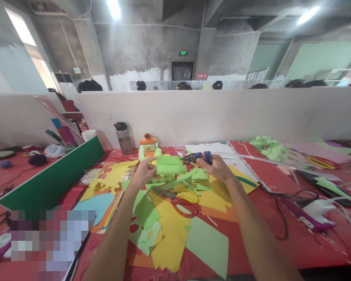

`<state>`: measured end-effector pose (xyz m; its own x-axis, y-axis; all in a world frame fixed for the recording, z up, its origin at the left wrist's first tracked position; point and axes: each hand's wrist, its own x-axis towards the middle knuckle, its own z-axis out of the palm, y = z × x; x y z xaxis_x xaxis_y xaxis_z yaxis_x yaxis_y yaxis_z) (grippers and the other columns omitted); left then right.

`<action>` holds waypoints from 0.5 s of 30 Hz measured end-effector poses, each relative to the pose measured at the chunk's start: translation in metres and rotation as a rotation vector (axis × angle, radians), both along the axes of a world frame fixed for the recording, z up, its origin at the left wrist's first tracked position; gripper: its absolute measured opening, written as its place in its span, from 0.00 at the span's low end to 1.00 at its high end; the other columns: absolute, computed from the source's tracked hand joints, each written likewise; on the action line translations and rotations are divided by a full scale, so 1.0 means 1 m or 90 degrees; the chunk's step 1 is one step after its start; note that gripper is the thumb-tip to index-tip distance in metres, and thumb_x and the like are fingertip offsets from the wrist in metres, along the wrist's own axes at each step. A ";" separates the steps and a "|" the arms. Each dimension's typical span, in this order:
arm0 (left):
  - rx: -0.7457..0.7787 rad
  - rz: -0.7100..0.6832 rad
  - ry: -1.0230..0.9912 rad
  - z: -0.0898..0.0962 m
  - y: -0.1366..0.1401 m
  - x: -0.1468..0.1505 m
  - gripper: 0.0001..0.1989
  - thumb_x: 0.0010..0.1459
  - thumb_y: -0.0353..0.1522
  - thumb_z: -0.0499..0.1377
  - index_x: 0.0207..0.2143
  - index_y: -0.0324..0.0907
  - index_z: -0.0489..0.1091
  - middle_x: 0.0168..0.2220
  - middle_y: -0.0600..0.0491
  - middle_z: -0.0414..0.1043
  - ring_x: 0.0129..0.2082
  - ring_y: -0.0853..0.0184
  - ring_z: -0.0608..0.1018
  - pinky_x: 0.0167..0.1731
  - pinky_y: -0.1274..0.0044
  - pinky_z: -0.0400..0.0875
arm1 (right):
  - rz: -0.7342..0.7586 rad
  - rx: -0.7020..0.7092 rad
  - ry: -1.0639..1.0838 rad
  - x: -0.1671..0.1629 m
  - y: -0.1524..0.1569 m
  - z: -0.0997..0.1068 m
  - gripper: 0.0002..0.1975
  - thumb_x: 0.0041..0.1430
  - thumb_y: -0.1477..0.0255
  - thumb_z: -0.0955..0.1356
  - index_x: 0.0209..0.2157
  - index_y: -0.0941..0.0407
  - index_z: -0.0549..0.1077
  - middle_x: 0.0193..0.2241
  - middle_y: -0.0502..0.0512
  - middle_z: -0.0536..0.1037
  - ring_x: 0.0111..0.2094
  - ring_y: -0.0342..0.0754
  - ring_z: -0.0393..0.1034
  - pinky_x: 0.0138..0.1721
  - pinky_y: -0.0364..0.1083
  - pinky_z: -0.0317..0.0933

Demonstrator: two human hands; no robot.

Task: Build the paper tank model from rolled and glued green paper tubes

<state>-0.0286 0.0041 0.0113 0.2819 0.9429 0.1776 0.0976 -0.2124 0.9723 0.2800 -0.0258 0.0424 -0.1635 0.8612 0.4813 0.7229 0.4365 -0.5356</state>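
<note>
- The left hand grips the left end of the double green paper roll, 2 tubes side by side, held up between the hands over the counter.
- The right hand is wrapped around a dark blue tool, probably a glue gun, whose front end points left at the roll; blur hides whether they touch.
- Below and between the hands, open scissors with red and yellow handles lie on cut paper, blades toward the left hand.
- Nearer the person, between the forearms, are a yellow paper sheet and a pale green paper sheet.
- Just beyond the left hand stands an orange paper model; farther back and left is a water bottle.
- Left of the left hand, a green board stands on edge.
- Well right of the right hand are crumpled green paper strips and, nearer, a purple power strip.
</note>
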 end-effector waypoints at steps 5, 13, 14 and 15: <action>-0.007 0.003 -0.005 0.000 0.000 0.000 0.30 0.46 0.33 0.65 0.54 0.36 0.68 0.20 0.57 0.73 0.20 0.68 0.78 0.21 0.82 0.68 | 0.013 0.008 -0.011 -0.006 -0.002 0.002 0.23 0.63 0.54 0.63 0.23 0.56 0.70 0.21 0.50 0.72 0.25 0.47 0.65 0.29 0.44 0.56; 0.005 -0.018 -0.007 0.002 -0.001 0.000 0.30 0.48 0.34 0.64 0.55 0.36 0.67 0.23 0.56 0.76 0.21 0.69 0.78 0.24 0.79 0.72 | -0.034 0.025 -0.143 -0.001 0.002 0.002 0.19 0.64 0.60 0.62 0.22 0.54 0.69 0.22 0.53 0.75 0.29 0.50 0.69 0.33 0.45 0.56; 0.007 -0.016 -0.006 0.002 -0.001 0.000 0.30 0.48 0.33 0.64 0.55 0.36 0.67 0.23 0.56 0.76 0.21 0.69 0.78 0.24 0.79 0.72 | -0.040 0.022 -0.148 0.000 0.002 0.002 0.19 0.63 0.60 0.62 0.22 0.54 0.69 0.22 0.53 0.76 0.29 0.50 0.69 0.33 0.45 0.56; 0.008 -0.015 -0.002 0.002 -0.001 0.000 0.30 0.48 0.33 0.63 0.55 0.36 0.67 0.23 0.56 0.76 0.21 0.69 0.78 0.24 0.80 0.72 | -0.045 0.020 -0.150 0.001 0.002 0.002 0.19 0.63 0.60 0.62 0.22 0.54 0.69 0.22 0.54 0.75 0.28 0.50 0.69 0.33 0.45 0.56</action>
